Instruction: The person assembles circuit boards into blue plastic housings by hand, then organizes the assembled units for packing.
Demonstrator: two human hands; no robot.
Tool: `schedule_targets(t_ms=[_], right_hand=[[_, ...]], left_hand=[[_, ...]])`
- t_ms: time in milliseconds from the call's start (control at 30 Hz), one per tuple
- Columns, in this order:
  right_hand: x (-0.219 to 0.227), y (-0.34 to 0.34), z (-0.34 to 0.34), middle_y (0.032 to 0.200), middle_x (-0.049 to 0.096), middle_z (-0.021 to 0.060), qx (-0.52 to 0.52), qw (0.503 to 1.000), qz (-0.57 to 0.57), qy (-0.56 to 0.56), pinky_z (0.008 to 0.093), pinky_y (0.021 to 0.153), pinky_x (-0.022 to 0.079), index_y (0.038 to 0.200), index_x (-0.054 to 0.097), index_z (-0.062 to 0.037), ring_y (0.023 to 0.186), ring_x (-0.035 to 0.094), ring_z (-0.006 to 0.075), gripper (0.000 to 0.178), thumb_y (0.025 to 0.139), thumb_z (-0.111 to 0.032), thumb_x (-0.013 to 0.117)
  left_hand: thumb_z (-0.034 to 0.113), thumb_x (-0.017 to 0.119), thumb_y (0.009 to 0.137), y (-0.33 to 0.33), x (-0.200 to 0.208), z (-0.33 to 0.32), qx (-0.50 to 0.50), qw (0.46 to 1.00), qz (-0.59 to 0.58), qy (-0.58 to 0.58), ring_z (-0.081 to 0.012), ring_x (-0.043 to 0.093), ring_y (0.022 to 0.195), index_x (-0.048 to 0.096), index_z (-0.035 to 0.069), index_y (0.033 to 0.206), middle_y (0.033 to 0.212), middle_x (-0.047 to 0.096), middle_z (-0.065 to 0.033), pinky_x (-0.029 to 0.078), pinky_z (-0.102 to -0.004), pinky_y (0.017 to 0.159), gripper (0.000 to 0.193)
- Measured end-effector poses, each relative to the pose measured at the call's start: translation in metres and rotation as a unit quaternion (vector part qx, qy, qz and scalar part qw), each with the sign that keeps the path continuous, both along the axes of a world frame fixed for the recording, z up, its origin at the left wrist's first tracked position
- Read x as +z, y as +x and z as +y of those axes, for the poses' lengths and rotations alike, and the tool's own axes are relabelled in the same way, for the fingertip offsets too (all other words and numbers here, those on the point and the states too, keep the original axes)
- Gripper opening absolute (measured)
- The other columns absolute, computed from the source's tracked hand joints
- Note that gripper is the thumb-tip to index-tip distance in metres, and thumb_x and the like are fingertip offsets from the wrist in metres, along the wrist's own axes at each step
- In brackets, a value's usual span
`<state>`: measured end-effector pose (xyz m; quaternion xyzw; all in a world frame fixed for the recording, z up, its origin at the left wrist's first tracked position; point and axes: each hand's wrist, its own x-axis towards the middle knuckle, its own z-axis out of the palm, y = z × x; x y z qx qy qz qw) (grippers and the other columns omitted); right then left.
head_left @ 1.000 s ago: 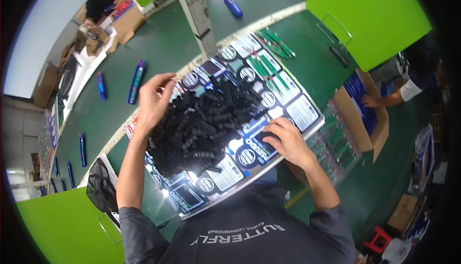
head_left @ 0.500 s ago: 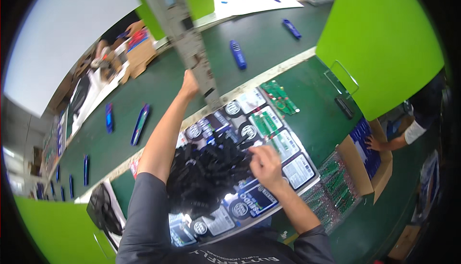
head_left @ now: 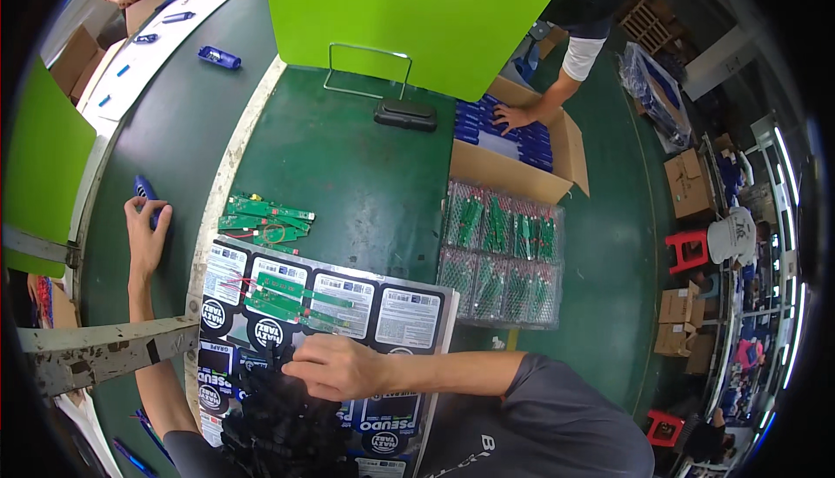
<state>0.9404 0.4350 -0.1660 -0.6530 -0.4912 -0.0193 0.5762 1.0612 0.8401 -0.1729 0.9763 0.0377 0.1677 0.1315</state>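
Observation:
My left hand reaches past a metal post onto the dark green belt at the far left. Its thumb and fingers close around the near end of a blue plastic casing. My right hand is curled over the edge of a heap of small black parts, its fingertips partly hidden; whether a part is between them I cannot make out. The heap lies on a printed sheet with labels. Green circuit boards with red wires rest on that sheet, just beyond my right hand.
More green boards lie on the green table. A black case sits beside a green partition. Bubble-wrap trays hold boards at the right. A co-worker's hand reaches into a carton of blue casings. The metal post crosses at left.
The view has swung to the right. My left hand has come onto a blue casing on the belt. My right hand stays by the black heap, its fingers curled.

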Motion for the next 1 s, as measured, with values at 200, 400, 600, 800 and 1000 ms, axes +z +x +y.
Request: schedule_targets(t_ms=[200,400,600,800,1000], right_hand=[[0.0,-0.004,0.001,0.095,0.059,0.0134,-0.002,1.0,-0.024,0.017,0.0371,0.069,0.052,0.107,0.063,0.0042,0.081,0.061,0.0294,0.034,0.073,0.0,0.068],[0.005,-0.016,0.004,0.101,0.061,0.0137,-0.023,0.999,-0.009,0.037,0.0368,0.076,0.054,0.112,0.065,0.001,0.089,0.063,0.0297,0.036,0.076,0.004,0.068],[-0.006,-0.004,0.002,0.099,0.064,0.0129,-0.056,0.997,0.005,0.06,0.0367,0.074,0.055,0.098,0.068,-0.0021,0.088,0.065,0.0302,0.02,0.079,0.004,0.069],[0.005,-0.018,0.006,0.097,0.067,0.0119,-0.055,0.978,0.189,0.068,0.0309,0.074,0.054,0.1,0.069,-0.0014,0.083,0.067,0.0205,0.017,0.084,0.003,0.068],[0.091,-0.062,-0.031,0.099,0.066,0.0096,0.026,0.995,0.084,0.052,0.0244,0.068,0.05,0.099,0.072,0.0013,0.077,0.061,0.0124,0.023,0.079,0.01,0.071]], left_hand=[[0.003,0.062,0.09,-0.051,-0.007,0.03,0.08,0.995,-0.065,0.001,-0.033,0.055,0.099,0.055,0.002,0.112,0.11,0.051,-0.0153,0.045,-0.0401,0.087,0.023],[0.002,0.056,0.094,-0.201,-0.023,0.104,0.168,0.893,-0.141,-0.392,-0.0182,0.061,0.087,0.05,0.001,0.134,0.104,0.059,-0.0079,0.052,-0.0365,0.079,0.04],[0.011,0.058,0.099,-0.353,0.064,0.009,0.286,0.828,-0.156,-0.457,-0.0122,0.063,0.087,0.051,-0.004,0.132,0.103,0.062,-0.0059,0.053,-0.027,0.078,0.036],[0.013,0.062,0.096,-0.439,0.136,-0.204,0.339,0.862,-0.15,-0.347,-0.0099,0.056,0.077,0.05,-0.003,0.135,0.092,0.061,-0.0048,0.046,-0.0236,0.069,0.044],[0.0,0.063,0.094,-0.421,0.104,-0.32,0.218,0.731,-0.205,-0.613,-0.0198,0.069,0.089,0.054,-0.006,0.127,0.109,0.066,-0.013,0.06,-0.0335,0.079,0.035]])
